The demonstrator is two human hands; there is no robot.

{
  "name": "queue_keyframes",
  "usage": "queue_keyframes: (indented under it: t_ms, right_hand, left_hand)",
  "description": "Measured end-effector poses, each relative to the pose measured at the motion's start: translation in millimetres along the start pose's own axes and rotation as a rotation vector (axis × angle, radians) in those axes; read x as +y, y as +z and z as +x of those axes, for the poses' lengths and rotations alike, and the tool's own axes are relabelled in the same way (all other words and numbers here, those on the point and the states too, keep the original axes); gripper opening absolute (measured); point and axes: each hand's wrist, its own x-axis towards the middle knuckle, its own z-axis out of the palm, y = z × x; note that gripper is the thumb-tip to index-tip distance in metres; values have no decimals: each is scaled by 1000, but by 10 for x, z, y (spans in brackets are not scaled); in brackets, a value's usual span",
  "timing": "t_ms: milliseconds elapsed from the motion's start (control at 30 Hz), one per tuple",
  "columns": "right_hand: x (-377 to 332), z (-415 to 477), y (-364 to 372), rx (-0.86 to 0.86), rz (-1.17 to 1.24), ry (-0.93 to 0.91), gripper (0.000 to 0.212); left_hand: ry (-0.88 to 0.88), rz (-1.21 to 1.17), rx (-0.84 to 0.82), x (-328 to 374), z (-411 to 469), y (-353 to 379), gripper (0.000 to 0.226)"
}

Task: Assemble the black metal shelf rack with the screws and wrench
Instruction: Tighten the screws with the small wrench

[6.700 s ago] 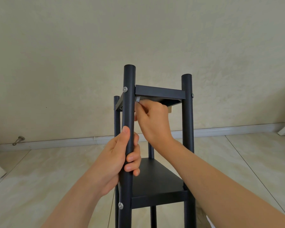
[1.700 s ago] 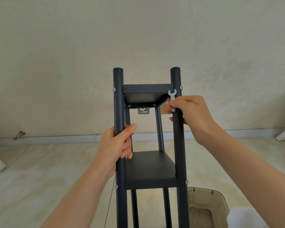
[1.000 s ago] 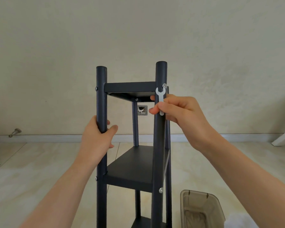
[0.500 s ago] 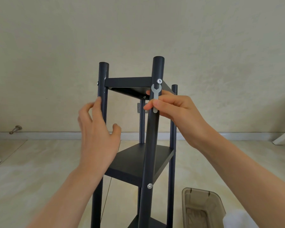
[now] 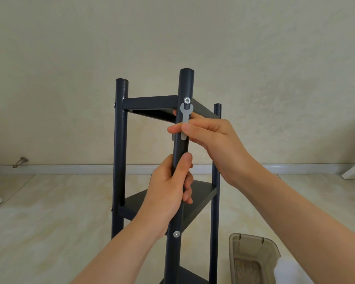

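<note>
Our right hand (image 5: 217, 144) pinches the wrench (image 5: 185, 121) by its lower shaft, thumb and forefinger curled round it and the other fingers folded behind the near post (image 5: 180, 156). The wrench is small, flat and silver. It stands upright against the front of that post with its forked end up, just below a silver screw (image 5: 187, 100). We cannot tell whether the fork touches the screw head.

Lower on the same post, our left hand (image 5: 168, 193) grips firmly, thumb up along the front and fingers wrapped round the right side. Below that hand a second screw (image 5: 176, 234) sits in the post where the middle shelf (image 5: 201, 198) joins it.

The rack stands upright on the floor (image 5: 49, 222), in the middle of the scene and close to us. The top shelf (image 5: 152, 103) runs left from the upper screw to the left post (image 5: 119, 150). A thinner far post (image 5: 216, 160) shows to the right, behind our right hand. A corner of a third shelf shows at the bottom edge.

To the near right a translucent brown bin (image 5: 252, 259) stands on the floor. At the far left a metal door stop (image 5: 21, 161) sticks out low on the wall (image 5: 275, 78), just above the white baseboard (image 5: 70, 169).
</note>
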Motion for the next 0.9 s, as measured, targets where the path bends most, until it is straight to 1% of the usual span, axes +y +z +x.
queue_keyframes:
  t_ms: [100, 267, 433, 533, 667, 767, 900]
  right_hand:
    - [-2, -11, 33, 1, -12, -34, 23]
    - [-42, -17, 34, -17, -27, -61, 22]
    - [-79, -37, 55, -18, -47, -39, 21]
    - [-110, -55, 35, -19, -70, -30, 21]
    - [-142, -50, -36, -50, -89, -28, 23]
    - [-117, -23, -150, -64, -94, 4, 24]
    - [-51, 3, -314, -138, -128, 119, 27]
  left_hand:
    - [20, -16, 14, 12, -14, 18, 57]
    - [3, -42, 4, 0, -15, -8, 57]
    - [-19, -72, -8, -2, -21, -28, 52]
    - [-26, -72, -15, -5, -35, -37, 57]
    - [-36, -81, -42, -7, -54, -63, 48]
    - [-28, -61, -57, -16, -56, -84, 46]
    - [-33, -47, -81, -17, -51, -146, 52]
